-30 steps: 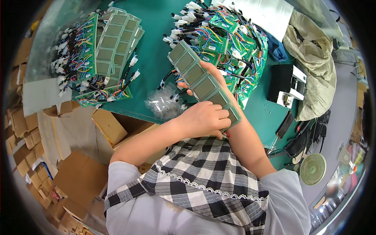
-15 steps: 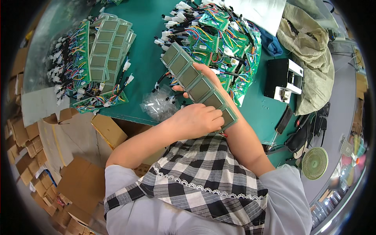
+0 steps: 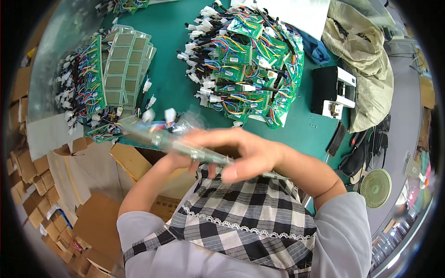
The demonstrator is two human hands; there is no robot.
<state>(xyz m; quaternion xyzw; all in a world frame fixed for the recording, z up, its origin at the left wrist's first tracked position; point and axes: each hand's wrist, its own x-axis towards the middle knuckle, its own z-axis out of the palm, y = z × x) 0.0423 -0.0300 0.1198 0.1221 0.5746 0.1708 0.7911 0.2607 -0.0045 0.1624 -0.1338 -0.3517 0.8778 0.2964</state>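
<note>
Above my lap, a circuit board with LCD screens (image 3: 157, 140) is tilted nearly edge-on and smeared by motion. Its coloured wires and white plugs (image 3: 170, 116) stick up beyond it. My right hand (image 3: 248, 150) is closed around the near right part of the board, thumb on the lower side and fingers across the top. My left hand (image 3: 176, 160) grips it from below and behind; the board hides most of those fingers. Past the board's far end lies a stack of LCD boards (image 3: 121, 60), screens up, beside a row of wired boards (image 3: 96, 74).
A big pile of green wired circuit boards (image 3: 250, 69) covers the mid-right of the green table (image 3: 169, 55). A clear plastic bag (image 3: 187, 121) lies near the front edge. At right are a black-and-white device (image 3: 327, 92), a phone (image 3: 336, 139), a sack (image 3: 366, 60) and a fan (image 3: 375, 188).
The board has swung down and left, from screens facing up to nearly edge-on. My right hand has shifted from its lower end to the top side. The view has shifted slightly.
</note>
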